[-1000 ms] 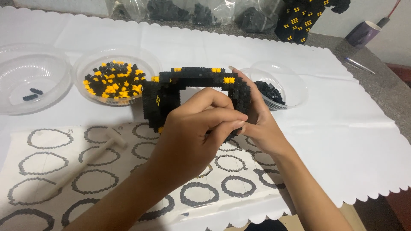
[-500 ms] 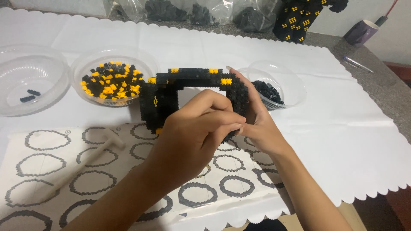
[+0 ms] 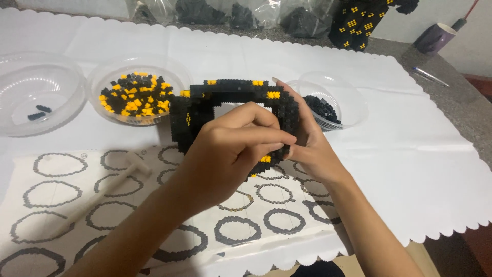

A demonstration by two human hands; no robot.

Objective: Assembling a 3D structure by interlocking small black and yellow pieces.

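A ring-shaped model of small black and yellow bricks (image 3: 225, 95) stands tilted above the table's middle. My left hand (image 3: 236, 149) covers its near side, fingers curled and pinched at its lower right edge. My right hand (image 3: 312, 149) grips the ring's right side from behind, fingers along its outer wall. The ring's lower part is hidden by my hands. Under them lies an instruction sheet (image 3: 61, 205) printed with several ring outlines.
Three clear plastic bowls stand behind: one (image 3: 31, 95) with a few black bricks at left, one (image 3: 138, 95) with black and yellow bricks, one (image 3: 333, 105) with black bricks at right. A white plastic tool (image 3: 120, 177) lies on the sheet. Bags, a purple cup (image 3: 433, 38) and a pen (image 3: 430, 77) sit far back.
The brick ring has shifted slightly and my left fingers have pinched closer to its lower right edge. Both hands stay on it.
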